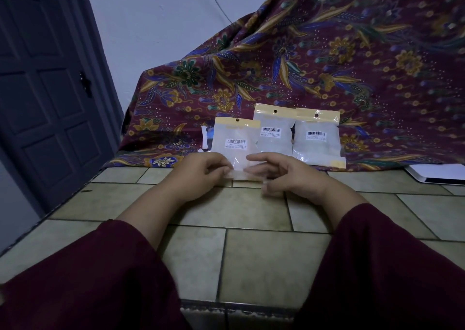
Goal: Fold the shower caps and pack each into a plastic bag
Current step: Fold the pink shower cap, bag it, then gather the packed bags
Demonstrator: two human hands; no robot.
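Bag (235, 144) between both hands (205, 171).

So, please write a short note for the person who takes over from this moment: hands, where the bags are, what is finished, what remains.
Left hand: fingers curled, pinching the lower edge of the front bag.
Right hand: close beside that edge, fingers loosely curled and blurred; I cannot tell if it grips anything.
Bags: the front bag stands on the tiled counter. The middle bag and the right bag lean on the patterned cloth behind it.
Done: the two rear bags look filled. Whether they are sealed is unclear.
Left: finish the front bag's lower edge. No loose shower cap is visible.
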